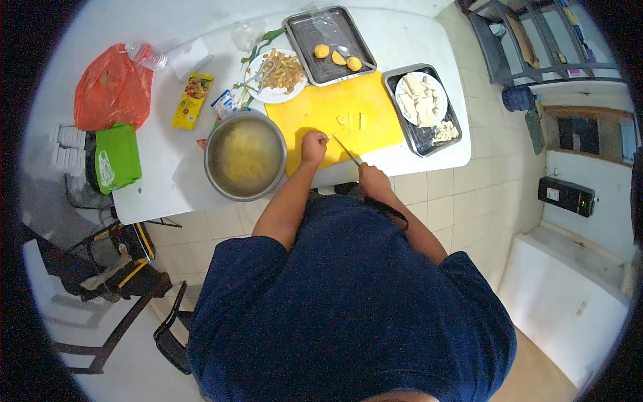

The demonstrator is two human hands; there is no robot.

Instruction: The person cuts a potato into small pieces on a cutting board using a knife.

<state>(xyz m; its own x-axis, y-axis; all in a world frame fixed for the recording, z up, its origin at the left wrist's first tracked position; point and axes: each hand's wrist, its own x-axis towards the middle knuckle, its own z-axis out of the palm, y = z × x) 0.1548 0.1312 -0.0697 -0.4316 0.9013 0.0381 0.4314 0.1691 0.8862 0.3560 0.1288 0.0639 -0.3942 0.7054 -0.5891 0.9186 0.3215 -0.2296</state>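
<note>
My right hand [374, 182] is closed around the handle of a knife [348, 151], its blade pointing up and left over the yellow cutting board [382, 100]. My left hand [313, 147] is closed at the board's front edge, pinching a small pale piece [329, 137] near the knife tip. What the piece is, I cannot make out. A few cut yellow pieces [362, 121] lie farther up the board. Left of my left hand stands a metal pot [209, 154] with yellowish pieces in cloudy liquid.
Behind the board are a dark tray [298, 40] with round yellow pieces and a plate [258, 61] of brownish strips. A second tray [416, 142] holds a plate of pale pieces. Farther left are a yellow packet [193, 100], a red bag [114, 90] and a green bag [117, 157].
</note>
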